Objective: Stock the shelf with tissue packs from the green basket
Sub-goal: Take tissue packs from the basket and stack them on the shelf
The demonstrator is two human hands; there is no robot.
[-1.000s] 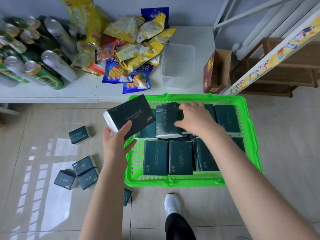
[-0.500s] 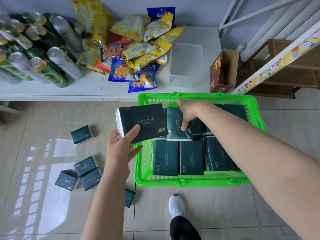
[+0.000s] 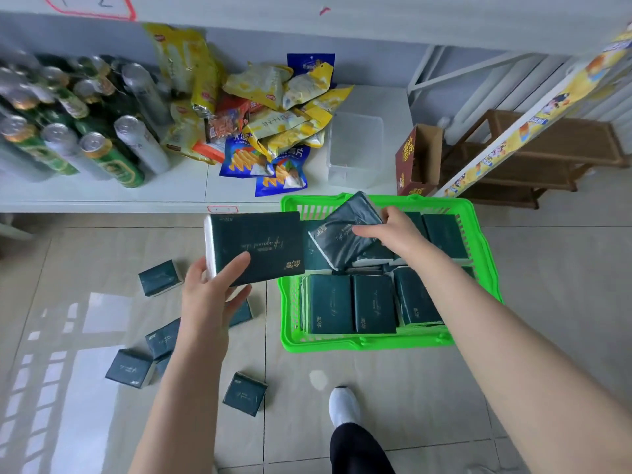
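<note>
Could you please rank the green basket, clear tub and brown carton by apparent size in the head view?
1. green basket
2. clear tub
3. brown carton
The last two look nearly alike, so their order is unsure.

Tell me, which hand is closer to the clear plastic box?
Right. The right hand grips a tissue pack just below the clear plastic box; the left hand holds another pack farther down-left.

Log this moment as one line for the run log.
left hand: grips flat pack | right hand: grips tilted pack over green basket | shelf: no tissue packs visible
</note>
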